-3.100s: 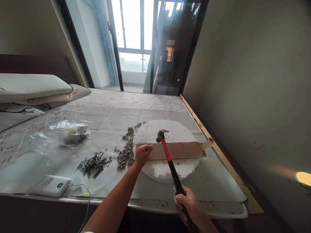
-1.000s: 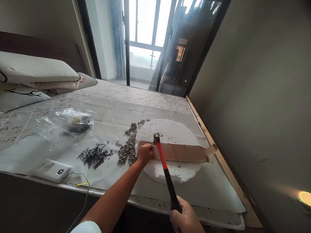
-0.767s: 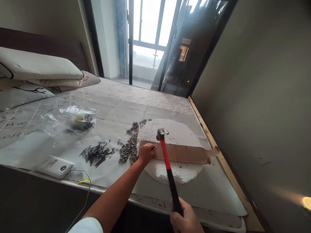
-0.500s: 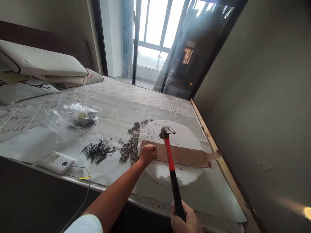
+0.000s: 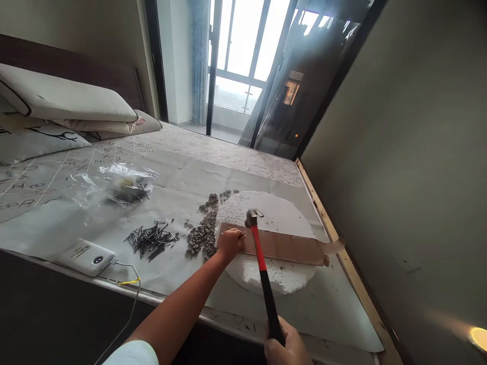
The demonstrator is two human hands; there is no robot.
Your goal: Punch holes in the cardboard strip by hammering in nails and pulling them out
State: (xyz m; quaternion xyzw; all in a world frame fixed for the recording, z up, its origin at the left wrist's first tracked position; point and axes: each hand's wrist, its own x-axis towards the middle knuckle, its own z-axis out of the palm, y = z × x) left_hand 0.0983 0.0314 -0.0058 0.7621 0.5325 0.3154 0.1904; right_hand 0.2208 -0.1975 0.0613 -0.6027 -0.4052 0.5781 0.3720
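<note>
My right hand point(image 5: 287, 344) is wrapped round the black grip of a claw hammer point(image 5: 259, 248) with a red and black handle. Its metal head hovers just right of my left hand point(image 5: 231, 242). That hand rests on the left end of a brown cardboard strip point(image 5: 289, 247), thumb and fingertips pinched together. Whatever sits in the pinch is too small to make out. Under the strip lies a round white foam slab point(image 5: 274, 208), rough on top. Grey stone bits point(image 5: 203, 233) are heaped along its left side, and a pile of nails point(image 5: 152, 239) lies farther left.
A clear plastic bag point(image 5: 129, 185) with dark contents lies behind the nails. A white power bank point(image 5: 89, 256) with a cable is at the bed's front edge. Pillows point(image 5: 72, 96) are stacked at the far left. A wooden rail point(image 5: 331, 228) runs along the right wall.
The hammer head has dropped slightly and shifted a little left, closer to my left hand. My left hand keeps its pinch on the strip.
</note>
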